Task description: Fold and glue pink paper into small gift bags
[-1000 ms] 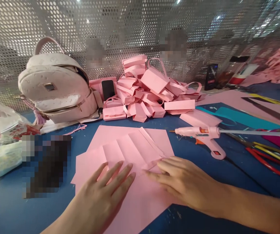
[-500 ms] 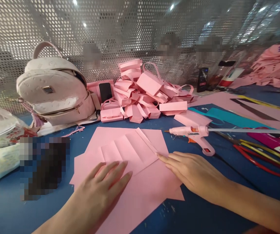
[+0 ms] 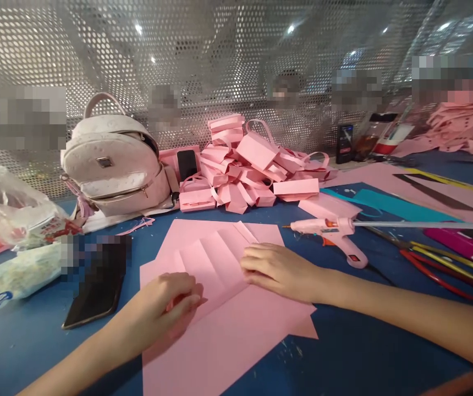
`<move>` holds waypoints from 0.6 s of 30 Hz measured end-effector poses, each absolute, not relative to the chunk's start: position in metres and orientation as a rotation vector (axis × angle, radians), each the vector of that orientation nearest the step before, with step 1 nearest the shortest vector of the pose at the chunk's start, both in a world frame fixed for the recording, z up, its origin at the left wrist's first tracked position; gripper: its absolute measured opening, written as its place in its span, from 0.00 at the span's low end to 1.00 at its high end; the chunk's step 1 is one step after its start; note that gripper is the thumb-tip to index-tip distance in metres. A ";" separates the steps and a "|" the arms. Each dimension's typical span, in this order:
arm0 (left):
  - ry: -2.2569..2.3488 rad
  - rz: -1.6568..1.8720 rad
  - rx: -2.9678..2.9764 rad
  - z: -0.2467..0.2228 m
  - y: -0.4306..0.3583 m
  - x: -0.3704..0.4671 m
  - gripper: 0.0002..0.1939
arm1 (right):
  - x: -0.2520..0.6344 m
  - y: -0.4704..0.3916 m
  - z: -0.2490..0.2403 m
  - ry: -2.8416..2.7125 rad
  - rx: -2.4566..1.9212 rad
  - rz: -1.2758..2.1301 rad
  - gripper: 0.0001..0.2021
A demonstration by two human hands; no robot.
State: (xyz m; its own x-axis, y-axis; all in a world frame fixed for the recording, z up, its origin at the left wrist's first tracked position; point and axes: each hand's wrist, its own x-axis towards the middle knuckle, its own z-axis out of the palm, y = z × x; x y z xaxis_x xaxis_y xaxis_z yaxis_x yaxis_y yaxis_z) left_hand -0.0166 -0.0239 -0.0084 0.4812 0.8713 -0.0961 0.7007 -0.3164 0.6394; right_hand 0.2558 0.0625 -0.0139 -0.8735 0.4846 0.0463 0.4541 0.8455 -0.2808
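Note:
A creased pink paper sheet [image 3: 215, 261] with several parallel folds lies on larger pink paper sheets [image 3: 203, 352]. At its lower left edge my left hand [image 3: 170, 300] is closed, fingers curled in with the thumb near the fingertips; part of the edge is hidden there. My right hand [image 3: 275, 269] covers the right end of the creased sheet, its fingers bent and pressed together on the paper by the narrow end flap [image 3: 247, 232]. Just beyond the right hand lies a pink hot glue gun [image 3: 331, 234], its nozzle pointing left and a clear glue stick out its back.
Folded pink paper bags [image 3: 257, 159] are heaped at the back, beside a pale backpack [image 3: 113, 165]. A black phone [image 3: 100, 286] and plastic packets [image 3: 22, 275] lie at left. Red and yellow handled scissors [image 3: 434, 264], teal paper [image 3: 397, 203] and a magenta item [image 3: 463, 245] are at right.
My left hand has curled its spread fingers at the sheet's lower left edge. My right hand has moved left onto the creased sheet, fingers bending. The view has shifted slightly left.

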 end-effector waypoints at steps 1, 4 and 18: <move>1.293 0.335 2.163 -0.009 -0.025 -0.015 0.13 | 0.254 0.065 -0.016 -2.916 -0.710 0.407 0.13; 1.279 0.341 2.305 -0.016 -0.027 -0.014 0.11 | 0.251 0.073 -0.021 -2.920 -0.654 0.453 0.15; 1.339 0.399 2.766 -0.049 -0.027 -0.014 0.10 | 0.250 0.077 -0.040 -2.919 -0.497 0.091 0.13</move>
State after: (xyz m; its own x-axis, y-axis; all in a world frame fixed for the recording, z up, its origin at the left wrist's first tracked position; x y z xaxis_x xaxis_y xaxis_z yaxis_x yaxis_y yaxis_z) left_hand -0.0138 -0.0271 -0.0492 0.5937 0.7764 0.2117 0.7655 -0.6260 0.1492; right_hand 0.2498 0.0774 -0.0396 -0.9281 0.3337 0.1652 0.3228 0.9422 -0.0898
